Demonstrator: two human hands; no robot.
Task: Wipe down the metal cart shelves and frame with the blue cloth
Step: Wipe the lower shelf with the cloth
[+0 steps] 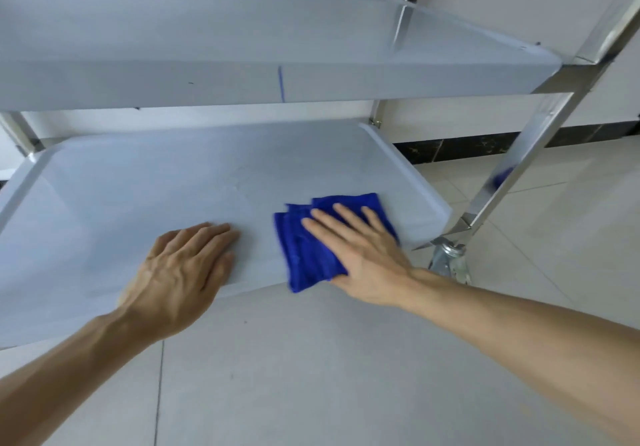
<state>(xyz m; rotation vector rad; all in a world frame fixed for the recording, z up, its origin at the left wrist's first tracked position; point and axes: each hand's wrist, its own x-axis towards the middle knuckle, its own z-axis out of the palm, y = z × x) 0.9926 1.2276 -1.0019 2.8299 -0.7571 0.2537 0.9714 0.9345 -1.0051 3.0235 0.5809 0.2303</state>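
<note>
A folded blue cloth (304, 255) lies on the lower shelf (138, 186) of the metal cart, near the shelf's front right corner. My right hand (360, 251) presses flat on the cloth with straight, spread fingers. My left hand (180, 272) rests palm down on the bare shelf surface by its front edge, left of the cloth, holding nothing. An upper shelf (242, 37) hangs just above. A shiny frame post (530, 140) rises at the right.
A caster wheel (450, 262) sits under the cart's front right corner. Pale floor tiles (346, 376) spread below and to the right. A dark skirting strip (467, 147) runs along the white wall behind the cart.
</note>
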